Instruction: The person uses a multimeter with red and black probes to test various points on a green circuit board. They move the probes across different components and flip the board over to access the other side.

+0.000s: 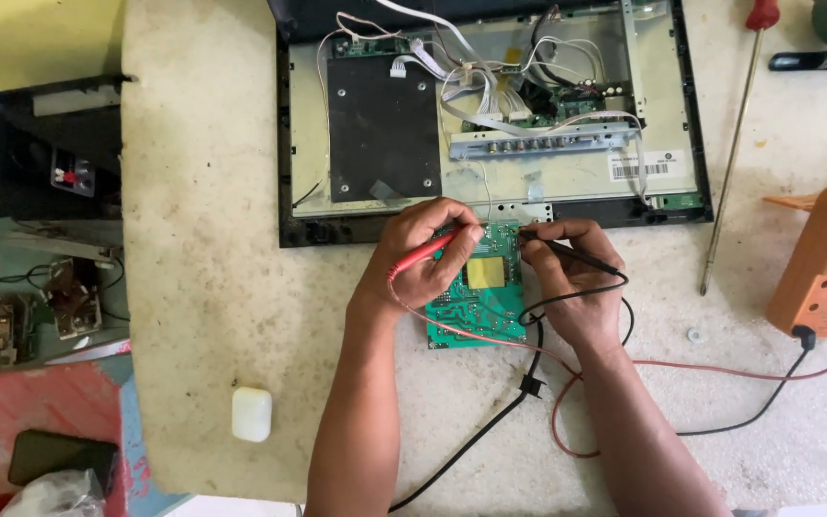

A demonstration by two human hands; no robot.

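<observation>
Your left hand [423,258] pinches the red probe [425,255], slim plastic rod, long axis running lower-left to upper-right, tip aimed at the green circuit board [476,311]. Your right hand [567,278] grips the black probe [567,251], axis right to left, tip on the board's top edge. Board's flat, rectangular, w/ a yellow square part, lying on the rough speckled worktop [212,287] just below the opened TV chassis [490,105]. Orange multimeter [825,263] sits far right.
</observation>
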